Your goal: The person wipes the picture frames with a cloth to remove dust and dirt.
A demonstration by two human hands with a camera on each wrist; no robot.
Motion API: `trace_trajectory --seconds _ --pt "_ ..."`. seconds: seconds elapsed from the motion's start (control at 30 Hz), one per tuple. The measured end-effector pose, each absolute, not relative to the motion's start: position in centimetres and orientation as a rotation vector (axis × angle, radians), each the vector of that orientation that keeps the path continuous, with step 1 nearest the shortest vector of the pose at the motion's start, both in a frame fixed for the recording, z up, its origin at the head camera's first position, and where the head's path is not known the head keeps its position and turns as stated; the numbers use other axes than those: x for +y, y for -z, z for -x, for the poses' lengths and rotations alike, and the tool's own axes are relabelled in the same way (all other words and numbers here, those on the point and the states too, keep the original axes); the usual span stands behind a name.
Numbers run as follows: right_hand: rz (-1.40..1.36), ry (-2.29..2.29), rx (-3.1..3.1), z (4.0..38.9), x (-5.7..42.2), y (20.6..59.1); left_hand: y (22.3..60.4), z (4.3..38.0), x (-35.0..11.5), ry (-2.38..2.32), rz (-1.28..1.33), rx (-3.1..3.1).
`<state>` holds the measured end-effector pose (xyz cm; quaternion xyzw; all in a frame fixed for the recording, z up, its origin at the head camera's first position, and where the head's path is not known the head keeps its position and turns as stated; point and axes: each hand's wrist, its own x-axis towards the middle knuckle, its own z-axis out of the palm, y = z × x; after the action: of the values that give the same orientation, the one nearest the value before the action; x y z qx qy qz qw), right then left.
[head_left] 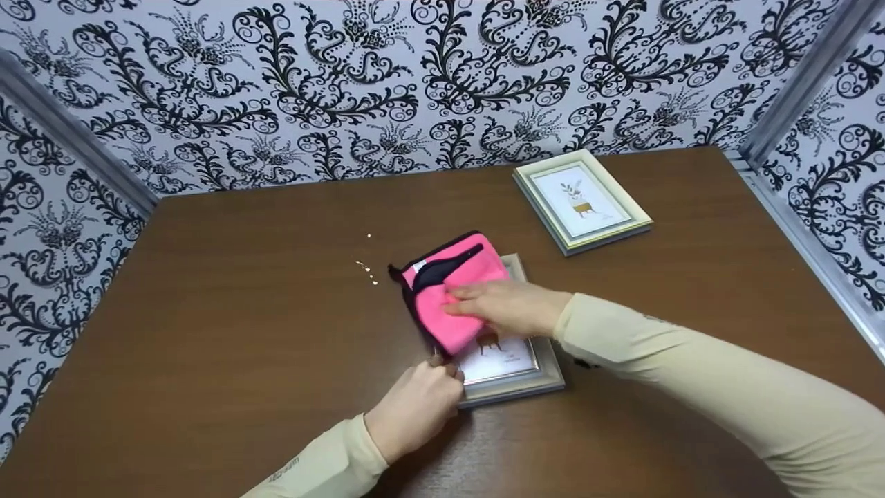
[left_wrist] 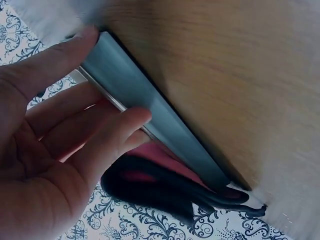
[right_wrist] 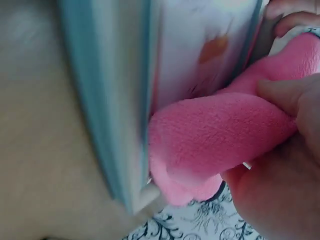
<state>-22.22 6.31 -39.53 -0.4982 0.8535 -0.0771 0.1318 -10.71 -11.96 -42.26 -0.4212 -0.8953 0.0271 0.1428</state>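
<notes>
A picture frame (head_left: 546,370) with a pale border and a drawing under its front lies on the brown table. My left hand (head_left: 420,404) grips its near left corner; in the left wrist view, the fingers (left_wrist: 135,117) and thumb sit against the grey side edge. My right hand (head_left: 511,308) holds a pink plush cloth (head_left: 449,325) with black edging and a folded black part, spread over the upper left of the frame. In the right wrist view, the cloth (right_wrist: 220,135) is bunched under the thumb against the frame's front, and hides part of the drawing.
A second picture frame (head_left: 612,225), pale-bordered with a plant drawing, lies farther back on the right. Small bright specks (head_left: 366,268) are on the table (head_left: 242,297) left of the cloth. Patterned walls (head_left: 346,90) enclose the table's back and sides.
</notes>
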Motion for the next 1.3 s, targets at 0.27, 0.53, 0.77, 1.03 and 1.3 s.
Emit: trace_trajectory --seconds 0.27,0.53,0.77,1.03,1.3 --pt "1.34 -0.238 2.749 22.4 10.0 39.6 42.2 10.6 -11.9 0.004 1.2 -2.588" --pt "1.034 -0.474 2.813 19.8 8.3 39.7 42.4 10.6 -12.0 0.034 1.196 -2.591" --pt "1.094 -0.055 2.854 18.9 6.4 40.3 42.3 10.8 -11.9 -0.015 1.214 -2.576" --pt "1.168 0.504 2.675 19.3 4.6 40.9 42.2 10.9 -12.0 -0.032 1.21 -2.564" --pt "1.446 0.46 2.408 20.2 6.3 40.9 42.3 10.6 -11.8 -0.039 1.185 -2.566"
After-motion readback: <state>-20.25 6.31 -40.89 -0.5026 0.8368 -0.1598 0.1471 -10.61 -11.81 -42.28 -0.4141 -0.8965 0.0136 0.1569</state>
